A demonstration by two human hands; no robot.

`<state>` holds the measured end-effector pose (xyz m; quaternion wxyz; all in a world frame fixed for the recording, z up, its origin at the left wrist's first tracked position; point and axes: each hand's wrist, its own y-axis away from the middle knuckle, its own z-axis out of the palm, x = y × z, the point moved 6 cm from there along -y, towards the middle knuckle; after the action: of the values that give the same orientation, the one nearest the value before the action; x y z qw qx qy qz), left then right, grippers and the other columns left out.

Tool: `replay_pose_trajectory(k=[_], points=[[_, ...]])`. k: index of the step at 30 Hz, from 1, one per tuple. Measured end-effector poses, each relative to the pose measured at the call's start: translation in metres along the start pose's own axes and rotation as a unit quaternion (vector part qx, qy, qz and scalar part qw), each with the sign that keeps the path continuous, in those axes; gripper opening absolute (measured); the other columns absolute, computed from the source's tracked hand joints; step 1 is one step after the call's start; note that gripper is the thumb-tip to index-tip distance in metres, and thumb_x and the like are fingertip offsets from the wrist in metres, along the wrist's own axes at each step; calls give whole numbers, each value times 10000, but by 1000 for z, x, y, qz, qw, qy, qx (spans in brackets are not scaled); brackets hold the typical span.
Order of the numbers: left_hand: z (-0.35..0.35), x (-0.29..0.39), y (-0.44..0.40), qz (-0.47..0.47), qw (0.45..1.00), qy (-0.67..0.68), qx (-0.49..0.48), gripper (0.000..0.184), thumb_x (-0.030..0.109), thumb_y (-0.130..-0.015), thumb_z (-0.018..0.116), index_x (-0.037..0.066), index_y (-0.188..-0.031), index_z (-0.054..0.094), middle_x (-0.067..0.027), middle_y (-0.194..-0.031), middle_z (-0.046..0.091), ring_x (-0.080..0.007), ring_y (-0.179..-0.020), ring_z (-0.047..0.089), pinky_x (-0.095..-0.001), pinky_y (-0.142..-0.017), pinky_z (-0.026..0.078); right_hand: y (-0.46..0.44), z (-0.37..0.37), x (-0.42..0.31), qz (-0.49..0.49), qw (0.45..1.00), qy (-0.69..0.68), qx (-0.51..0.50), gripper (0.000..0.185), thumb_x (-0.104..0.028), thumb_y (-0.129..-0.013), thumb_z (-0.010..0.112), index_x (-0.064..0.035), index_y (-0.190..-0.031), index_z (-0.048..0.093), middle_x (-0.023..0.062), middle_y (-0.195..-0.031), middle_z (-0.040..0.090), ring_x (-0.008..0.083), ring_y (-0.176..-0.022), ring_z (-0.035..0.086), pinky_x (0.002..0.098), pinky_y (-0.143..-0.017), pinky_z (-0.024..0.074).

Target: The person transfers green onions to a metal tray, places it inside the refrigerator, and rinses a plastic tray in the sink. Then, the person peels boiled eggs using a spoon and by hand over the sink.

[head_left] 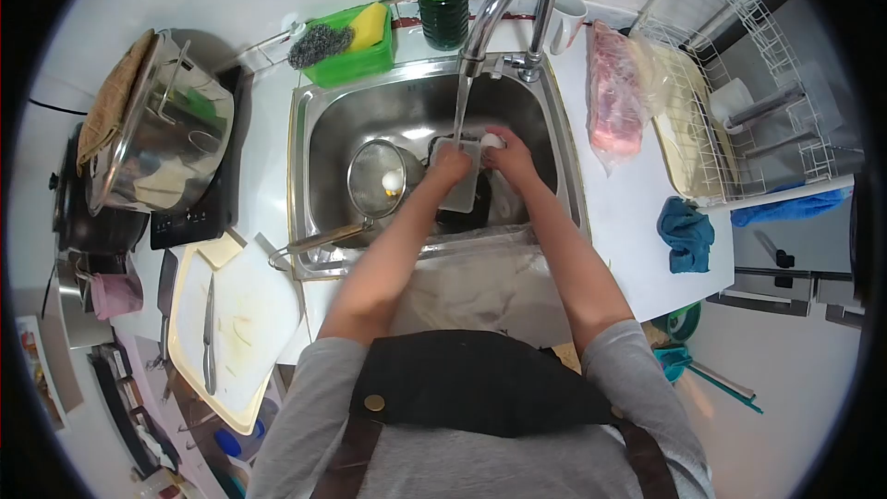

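Note:
Water runs from the curved faucet (pixel 504 5) onto my left hand (pixel 450 164), whose fingers are closed at the rim of a translucent plastic container (pixel 459 196) in the sink. My right hand (pixel 510 159) is at the container's right side, its fingers curled round a white, rounded thing that looks like an egg (pixel 492 140). Left of my hands, a wire strainer (pixel 353 187) rests in the sink, its handle across the front rim. Inside it lies a white egg (pixel 393 182) with yellow showing. Something dark, partly hidden, sits under the container.
Around the steel sink (pixel 333 102) are a green tray (pixel 356 60) with scrubber and sponge, a dark green bottle (pixel 442 0), and wrapped meat (pixel 614 97). A dish rack (pixel 739 83) stands right. Left are a large pot (pixel 171 139) and a cutting board (pixel 245 323) with a knife (pixel 210 337).

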<state>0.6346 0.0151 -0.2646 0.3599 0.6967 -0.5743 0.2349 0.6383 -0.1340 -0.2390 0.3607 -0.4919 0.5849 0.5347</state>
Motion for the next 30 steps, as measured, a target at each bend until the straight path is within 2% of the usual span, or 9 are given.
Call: replay_pose_trajectory(k=[4, 6, 9, 12, 15, 17, 20, 23, 30], points=[[-84, 36, 40, -50, 986, 99, -126, 190, 138, -771, 571, 16, -832, 702, -184, -772, 674, -275, -650, 665, -329, -584, 530, 11, 12, -22, -83, 986, 144, -14, 457, -39, -675, 635, -70, -1130, 596, 176, -1031, 627, 277, -948, 617, 353, -799, 492], [-125, 9, 35, -42, 986, 131, -96, 204, 59, -785, 506, 7, -838, 696, -81, -657, 633, -157, -614, 627, -276, -547, 510, 17, 24, -29, -98, 983, 152, -19, 452, -28, -668, 609, -59, -1118, 606, 194, -1032, 635, 317, -968, 615, 368, -858, 469], [-163, -4, 47, -59, 987, -149, 2, 192, 91, -743, 572, 98, -854, 729, -179, -807, 676, -286, -789, 670, -374, -755, 524, 18, 43, -24, -85, 976, 192, -53, 462, -41, -685, 587, -83, -1144, 609, 201, -1017, 637, 315, -935, 622, 372, -840, 479], [-118, -37, 40, 43, 970, -224, -87, 323, 54, -747, 559, 76, -1054, 657, -221, -1049, 621, -365, -996, 598, -432, -881, 472, 12, 58, -13, -120, 949, 279, -80, 422, -64, -717, 581, -111, -1134, 630, 200, -969, 650, 298, -840, 652, 364, -785, 500], [-90, -61, 31, 128, 948, -266, -115, 355, 48, -756, 562, 55, -1107, 613, -225, -1107, 595, -387, -1042, 569, -443, -876, 474, 12, 53, -19, -151, 945, 280, -80, 366, -72, -721, 568, -87, -1075, 659, 213, -994, 644, 331, -884, 634, 386, -822, 486], [-90, -55, 35, 60, 930, -335, -141, 310, 45, -780, 566, 28, -1085, 616, -201, -1112, 603, -345, -1056, 582, -430, -863, 490, 18, 43, -41, -131, 956, 257, -62, 350, -61, -706, 551, -55, -1037, 667, 218, -1020, 633, 365, -971, 598, 404, -893, 463], [-84, -72, 26, -14, 889, -436, -142, 281, 72, -801, 575, 20, -1072, 626, -181, -1147, 602, -300, -1056, 600, -398, -862, 504, 19, 42, -58, -172, 958, 222, -60, 323, -81, -721, 569, -43, -1027, 662, 205, -992, 643, 352, -923, 616, 396, -861, 479], [-85, -71, 24, -63, 901, -401, -154, 275, 95, -810, 569, 34, -1068, 640, -180, -1180, 590, -308, -1081, 587, -387, -884, 494, 25, 56, -66, -148, 971, 148, -118, 275, -108, -737, 589, -33, -991, 665, 191, -946, 653, 333, -887, 628, 383, -827, 489], [-67, -92, 12, -91, 896, -385, -201, 317, 97, -805, 562, 49, -1110, 633, -169, -1188, 593, -293, -1105, 578, -401, -915, 473, 32, 74, -76, -182, 948, 207, -159, 224, -152, -766, 606, -32, -943, 674, 169, -870, 668, 312, -862, 640, 376, -805, 493]])
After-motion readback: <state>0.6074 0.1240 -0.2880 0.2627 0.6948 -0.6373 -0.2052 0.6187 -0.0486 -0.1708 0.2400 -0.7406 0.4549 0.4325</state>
